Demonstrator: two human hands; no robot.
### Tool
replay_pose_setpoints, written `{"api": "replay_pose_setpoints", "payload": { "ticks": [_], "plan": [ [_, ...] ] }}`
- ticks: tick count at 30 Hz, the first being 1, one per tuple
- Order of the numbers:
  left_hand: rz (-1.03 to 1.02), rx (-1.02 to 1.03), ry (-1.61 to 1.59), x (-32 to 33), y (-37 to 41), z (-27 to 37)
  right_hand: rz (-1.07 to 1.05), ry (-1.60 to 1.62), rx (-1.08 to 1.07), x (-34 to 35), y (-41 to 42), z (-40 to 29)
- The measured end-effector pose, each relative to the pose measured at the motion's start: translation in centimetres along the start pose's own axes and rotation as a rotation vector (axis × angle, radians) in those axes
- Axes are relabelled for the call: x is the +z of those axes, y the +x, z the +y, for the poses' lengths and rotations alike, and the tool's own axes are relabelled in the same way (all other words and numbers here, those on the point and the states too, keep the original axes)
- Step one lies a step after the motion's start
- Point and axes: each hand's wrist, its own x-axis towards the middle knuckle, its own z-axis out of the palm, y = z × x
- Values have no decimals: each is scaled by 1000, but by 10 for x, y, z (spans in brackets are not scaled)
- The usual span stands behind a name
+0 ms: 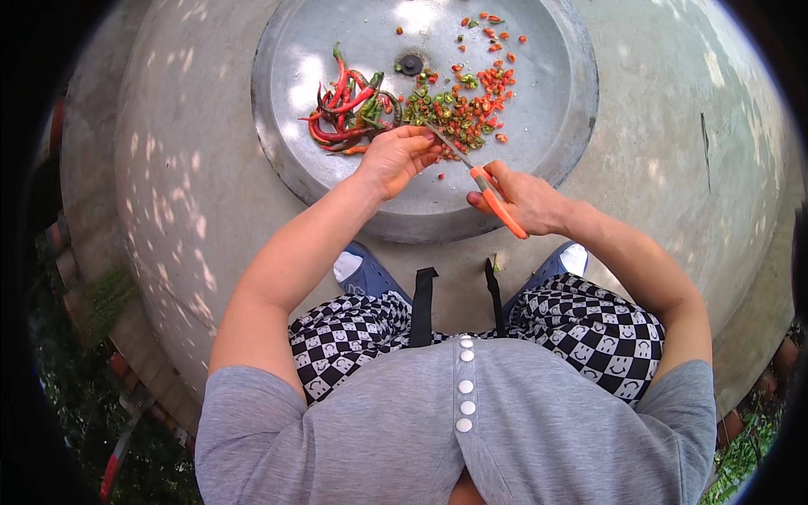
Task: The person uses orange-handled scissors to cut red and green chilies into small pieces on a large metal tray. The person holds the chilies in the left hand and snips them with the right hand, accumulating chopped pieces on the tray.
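A round grey metal pan point(297, 165) lies on the ground before me. Whole red and green chili peppers point(341, 101) are heaped in its left part, and cut chili pieces point(461, 117) are scattered from its middle to its right. My right hand point(527, 199) holds scissors with orange handles point(499, 205), their blades pointing up and left to the fingertips of my left hand point(401, 158). The left hand's thumb and fingers are pinched together over the pan, beside the whole peppers. What they pinch is too small and partly hidden to make out clearly.
A black knob point(410, 64) stands out of the pan near its middle. My feet in blue clogs point(372, 278) rest close to the pan's near rim. Two black straps point(423, 309) hang between my knees. A thin dark strip point(706, 151) lies on the concrete at right.
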Motion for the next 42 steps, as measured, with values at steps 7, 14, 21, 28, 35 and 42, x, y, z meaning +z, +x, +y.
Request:
{"api": "replay_pose_setpoints", "payload": {
  "ticks": [7,14,21,28,35,42],
  "plan": [
    [38,-22,87,1,-2,3,-15,-35,6,-4,-1,0],
    [13,24,3,-4,2,0,9,23,-8,3,-1,4],
    [20,1,39,5,-4,1,34,-28,-64,8,3,7],
    [53,38,108,4,-5,2,-2,3,-5,2,-2,4],
    [109,64,197,10,-9,3,-2,-95,-34,3,-1,2],
    [86,-11,269,8,-6,9,48,-172,-64,4,2,7]
  ]
}}
